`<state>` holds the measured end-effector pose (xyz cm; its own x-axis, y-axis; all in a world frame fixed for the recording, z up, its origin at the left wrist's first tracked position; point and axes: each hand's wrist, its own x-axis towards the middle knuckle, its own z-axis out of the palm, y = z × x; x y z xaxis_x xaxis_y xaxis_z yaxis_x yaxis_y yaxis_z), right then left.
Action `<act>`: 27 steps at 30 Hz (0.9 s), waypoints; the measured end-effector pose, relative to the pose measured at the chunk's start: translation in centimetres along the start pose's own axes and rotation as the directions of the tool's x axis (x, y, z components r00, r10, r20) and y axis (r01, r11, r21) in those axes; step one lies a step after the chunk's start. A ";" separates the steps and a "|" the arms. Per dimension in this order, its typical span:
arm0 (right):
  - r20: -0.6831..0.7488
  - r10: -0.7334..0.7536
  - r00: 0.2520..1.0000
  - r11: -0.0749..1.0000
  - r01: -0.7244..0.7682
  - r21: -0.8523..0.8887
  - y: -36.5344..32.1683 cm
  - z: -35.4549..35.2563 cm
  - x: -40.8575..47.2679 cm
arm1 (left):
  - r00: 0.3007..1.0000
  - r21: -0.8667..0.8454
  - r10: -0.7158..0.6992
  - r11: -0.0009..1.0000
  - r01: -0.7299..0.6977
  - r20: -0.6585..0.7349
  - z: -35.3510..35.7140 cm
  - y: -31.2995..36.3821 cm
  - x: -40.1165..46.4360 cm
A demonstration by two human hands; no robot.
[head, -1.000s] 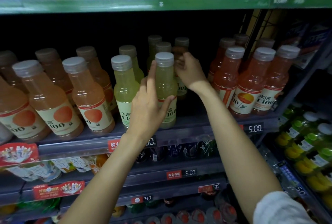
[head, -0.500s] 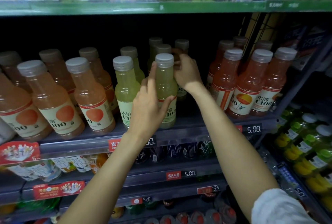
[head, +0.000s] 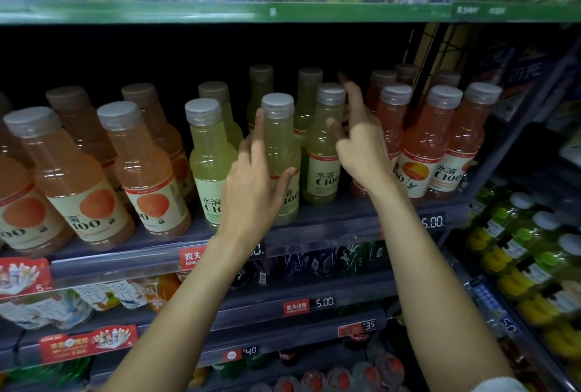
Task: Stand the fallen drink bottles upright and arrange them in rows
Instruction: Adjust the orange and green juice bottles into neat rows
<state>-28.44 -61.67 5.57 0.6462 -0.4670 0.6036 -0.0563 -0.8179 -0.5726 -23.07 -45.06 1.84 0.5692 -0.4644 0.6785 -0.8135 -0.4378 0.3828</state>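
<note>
Gripping loosely, the left hand (head: 251, 193) wrapped the front yellow-green bottle (head: 280, 152), with the index finger laid up along the bottle's left side and the thumb pressed across its label on the right. That bottle stood upright near the front edge of the shelf (head: 330, 228). The right hand (head: 361, 146) was open, fingers spread and holding nothing, hovering just to the right of a second yellow-green bottle (head: 322, 152); whether a fingertip touched that bottle could not be told. This second bottle stood upright just behind and to the right of the held one. A third yellow-green bottle (head: 209, 159) stood upright just left of the left hand, with more of the same kind in a row behind, dim in the shadow. To the left stood pale orange bottles (head: 138, 171) in rows running toward the back. To the right stood pink-red bottles (head: 430, 146), also upright, with grey caps. Price tags (head: 433, 221) ran along the shelf's front lip. Lower shelves held other drinks, and a neighbouring rack on the far right carried green and yellow bottles (head: 515, 250). Above hung a green printed banner (head: 283, 11).
</note>
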 end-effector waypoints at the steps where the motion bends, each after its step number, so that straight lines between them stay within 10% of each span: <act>1: -0.011 -0.020 1.000 0.999 0.020 -0.048 0.0 -0.3 -0.3 | 1.000 0.002 0.002 1.000 -0.002 -0.003 0.1 0.0 0.0; 20: -0.180 -0.169 0.969 0.967 0.128 -0.220 -0.9 -0.2 -4.6 | 0.999 -0.148 -0.021 0.989 0.026 0.030 1.3 0.7 0.6; 27: -0.098 0.068 0.993 0.984 -0.083 -0.159 -1.1 2.9 -7.6 | 0.998 -0.507 0.032 0.862 0.001 0.058 1.6 1.6 1.3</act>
<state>-31.06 -56.25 -0.03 0.5634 -0.5518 0.6148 -0.2295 -0.8195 -0.5252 -23.39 -47.57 2.36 0.5484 -0.5220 0.6533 -0.7609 0.0125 0.6488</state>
